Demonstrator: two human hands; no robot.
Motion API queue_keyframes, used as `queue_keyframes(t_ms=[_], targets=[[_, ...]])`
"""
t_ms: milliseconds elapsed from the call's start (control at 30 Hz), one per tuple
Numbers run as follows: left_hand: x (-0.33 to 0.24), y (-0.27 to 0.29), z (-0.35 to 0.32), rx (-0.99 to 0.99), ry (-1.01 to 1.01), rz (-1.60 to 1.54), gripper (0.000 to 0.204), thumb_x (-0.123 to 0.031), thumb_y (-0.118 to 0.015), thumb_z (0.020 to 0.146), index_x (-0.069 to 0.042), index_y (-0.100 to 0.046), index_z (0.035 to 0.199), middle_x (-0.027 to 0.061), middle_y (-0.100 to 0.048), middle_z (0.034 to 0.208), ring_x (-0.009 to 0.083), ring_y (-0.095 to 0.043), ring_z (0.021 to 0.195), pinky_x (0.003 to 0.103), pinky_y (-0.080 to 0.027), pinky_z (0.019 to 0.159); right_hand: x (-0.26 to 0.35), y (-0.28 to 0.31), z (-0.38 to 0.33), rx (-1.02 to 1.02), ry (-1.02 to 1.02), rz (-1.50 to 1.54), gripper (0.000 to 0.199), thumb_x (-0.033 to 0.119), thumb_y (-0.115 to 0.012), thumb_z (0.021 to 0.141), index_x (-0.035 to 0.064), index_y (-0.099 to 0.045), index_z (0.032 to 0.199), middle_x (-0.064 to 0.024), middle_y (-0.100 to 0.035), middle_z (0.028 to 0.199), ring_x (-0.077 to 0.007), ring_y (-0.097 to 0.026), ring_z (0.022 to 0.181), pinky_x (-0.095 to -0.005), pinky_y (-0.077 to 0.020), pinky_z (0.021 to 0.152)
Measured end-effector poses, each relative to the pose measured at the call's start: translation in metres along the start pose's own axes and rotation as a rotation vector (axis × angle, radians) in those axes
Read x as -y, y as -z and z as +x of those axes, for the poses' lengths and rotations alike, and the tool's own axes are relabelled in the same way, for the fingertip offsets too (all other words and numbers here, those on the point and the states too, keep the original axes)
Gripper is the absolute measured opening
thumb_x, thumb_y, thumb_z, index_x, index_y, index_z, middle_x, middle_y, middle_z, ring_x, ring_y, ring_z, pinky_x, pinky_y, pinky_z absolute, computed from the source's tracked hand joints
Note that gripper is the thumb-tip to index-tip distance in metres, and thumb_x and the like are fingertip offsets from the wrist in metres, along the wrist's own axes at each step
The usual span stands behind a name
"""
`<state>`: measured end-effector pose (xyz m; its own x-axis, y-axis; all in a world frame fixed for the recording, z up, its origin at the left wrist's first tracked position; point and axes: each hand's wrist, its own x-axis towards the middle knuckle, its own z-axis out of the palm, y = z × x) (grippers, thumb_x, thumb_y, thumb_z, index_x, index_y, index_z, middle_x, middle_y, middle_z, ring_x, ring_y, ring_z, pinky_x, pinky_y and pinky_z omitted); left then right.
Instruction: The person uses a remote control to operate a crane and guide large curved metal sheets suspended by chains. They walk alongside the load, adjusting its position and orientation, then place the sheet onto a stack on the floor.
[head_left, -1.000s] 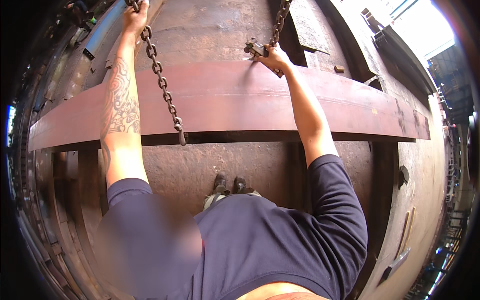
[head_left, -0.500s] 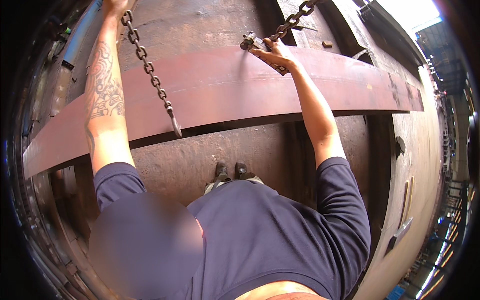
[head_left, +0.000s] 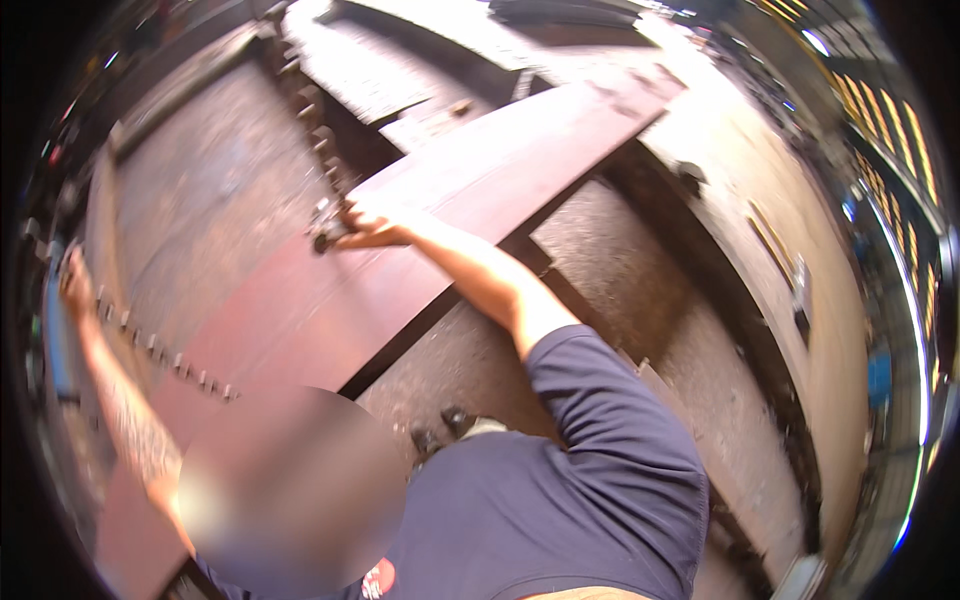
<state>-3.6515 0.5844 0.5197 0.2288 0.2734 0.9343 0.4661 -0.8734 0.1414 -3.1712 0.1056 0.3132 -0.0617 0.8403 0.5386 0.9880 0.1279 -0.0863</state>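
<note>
My left hand (head_left: 76, 288) is closed around a steel chain (head_left: 165, 358), far out at the left. The chain's loose length slants down from that hand over a long reddish-brown steel plate (head_left: 480, 190). Nearer the middle, my right hand (head_left: 378, 226) grips a metal lifting clamp (head_left: 326, 228) above the plate. A second chain (head_left: 318, 130) runs up and away from the clamp. Motion blur hides the clamp's details and some of my fingers.
Dark steel beams (head_left: 690, 260) cross beyond and to the right of the plate. My boots (head_left: 442, 428) stand on a rusty steel surface (head_left: 455, 365) by its near edge. A blue object (head_left: 879, 376) is at the far right.
The view has turned, so the plate now slants up to the right. My left hand has moved lower in view, toward the far left, still with its chain; my right still grips the clamp.
</note>
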Motion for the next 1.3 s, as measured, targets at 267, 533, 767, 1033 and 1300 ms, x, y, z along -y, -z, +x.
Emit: queue_keyframes(t_ms=[267, 533, 767, 1033, 1300], targets=[[0.035, -0.072, 0.027, -0.039, 0.118, -0.247, 0.038, -0.029, -0.05, 0.1, -0.001, -0.065, 0.12, 0.0129, -0.066, 0.12, 0.0247, -0.061, 0.111, 0.035, -0.046, 0.096, -0.039, -0.029, 0.092, 0.018, -0.25, 0.111, 0.067, 0.061, -0.066, 0.075, 0.0023, -0.065, 0.108, -0.0211, -0.054, 0.119, -0.0355, -0.058, 0.107, -0.0419, -0.0488, 0.091], [-0.052, -0.022, 0.003, -0.133, 0.126, 0.053, 0.041, -0.038, -0.056, 0.092, -0.003, -0.071, 0.105, 0.017, -0.071, 0.104, 0.0304, -0.066, 0.101, 0.038, -0.05, 0.087, -0.05, -0.025, 0.119, 0.144, -0.224, 0.165, 0.075, 0.057, -0.066, 0.077, -0.0003, -0.061, 0.124, -0.0184, -0.051, 0.131, -0.034, -0.052, 0.12, -0.0394, -0.0427, 0.102], [-0.047, 0.016, -0.014, -0.121, 0.146, -0.091, 0.039, -0.034, -0.061, 0.095, 0.001, -0.069, 0.111, 0.0124, -0.071, 0.109, 0.0193, -0.066, 0.097, 0.035, -0.049, 0.087, -0.007, -0.018, 0.144, 0.146, -0.244, 0.239, 0.077, 0.065, -0.061, 0.076, 0.007, -0.06, 0.126, -0.019, -0.046, 0.135, -0.0341, -0.052, 0.121, -0.0391, -0.0441, 0.1], [-0.121, 0.016, -0.023, -0.106, 0.06, -0.232, 0.028, -0.02, -0.058, 0.096, 0.0, -0.069, 0.114, 0.0123, -0.069, 0.116, 0.0191, -0.065, 0.108, 0.031, -0.046, 0.096, -0.013, -0.075, 0.142, 0.035, -0.373, 0.61, 0.061, 0.058, -0.059, 0.081, 0.0074, -0.065, 0.115, -0.0189, -0.055, 0.133, -0.0281, -0.058, 0.114, -0.0391, -0.0461, 0.098], [-0.227, 0.024, -0.151, -0.285, 0.228, -0.205, 0.019, -0.008, -0.062, 0.092, 0.009, -0.065, 0.101, 0.0182, -0.067, 0.108, 0.0236, -0.067, 0.09, 0.035, -0.055, 0.083, 0.053, -0.178, -0.156, 0.653, -0.474, 1.495, 0.085, 0.048, -0.077, 0.077, 0.0095, -0.039, 0.143, -0.0013, -0.06, 0.106, -0.0092, -0.055, 0.086, -0.0281, -0.0491, 0.074]])
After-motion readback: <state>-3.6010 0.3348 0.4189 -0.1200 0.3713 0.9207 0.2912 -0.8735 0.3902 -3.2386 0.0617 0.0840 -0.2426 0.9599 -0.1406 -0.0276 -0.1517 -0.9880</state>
